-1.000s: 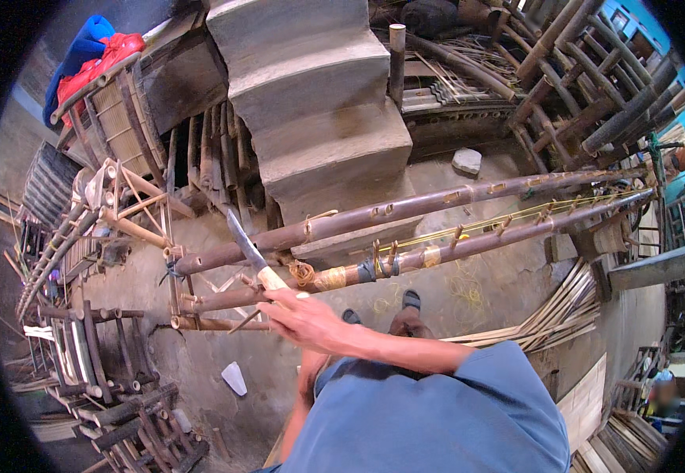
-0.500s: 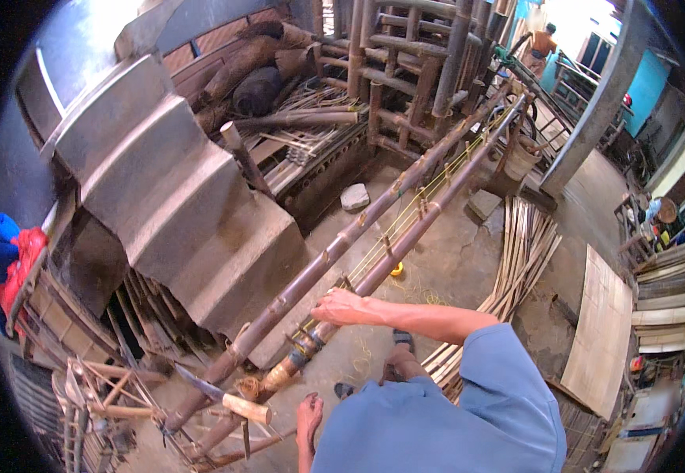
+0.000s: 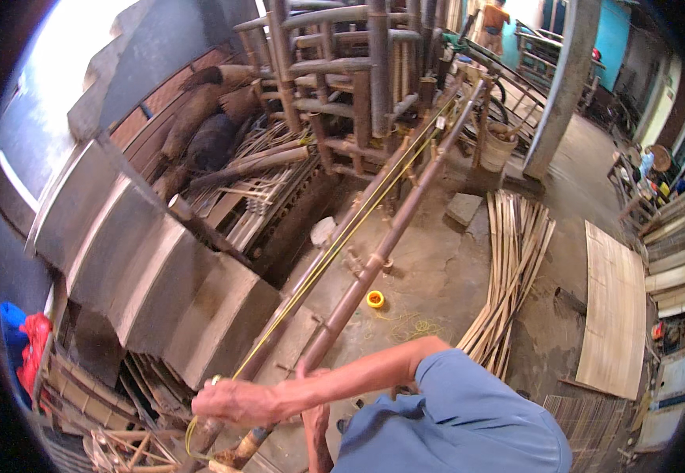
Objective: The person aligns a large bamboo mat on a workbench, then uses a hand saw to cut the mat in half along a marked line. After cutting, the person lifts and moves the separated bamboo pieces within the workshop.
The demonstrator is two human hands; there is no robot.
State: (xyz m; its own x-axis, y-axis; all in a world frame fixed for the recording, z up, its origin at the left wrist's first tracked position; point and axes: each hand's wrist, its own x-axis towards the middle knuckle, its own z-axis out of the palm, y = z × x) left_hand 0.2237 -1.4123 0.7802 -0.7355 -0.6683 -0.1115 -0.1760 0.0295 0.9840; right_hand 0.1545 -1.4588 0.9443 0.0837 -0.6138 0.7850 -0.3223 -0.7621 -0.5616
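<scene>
Two long brown bamboo poles run from lower left to the far top; the right-hand pole [image 3: 378, 256] carries short pegs. Yellow cord [image 3: 331, 254] stretches along the left-hand pole, drawn tight. My right hand [image 3: 236, 400] is closed around the cord at the poles' near end, and a loose loop hangs below it. My left hand [image 3: 318, 416] is beside the right-hand pole, under my right forearm, which hides part of it. Whether its fingers grip anything I cannot tell.
A yellow roll [image 3: 374, 299] lies on the floor beside loose yellow cord. Split bamboo strips [image 3: 508, 276] and a pale flat panel [image 3: 612, 311] lie to the right. Concrete steps [image 3: 133, 268] rise at left. Bamboo framework [image 3: 330, 67] stands behind; another person [image 3: 493, 24] is far back.
My right hand has moved left and nearer along the poles, pulling yellow cord with it. The knife with a wooden handle has left the view. My left hand has come up to the right-hand pole.
</scene>
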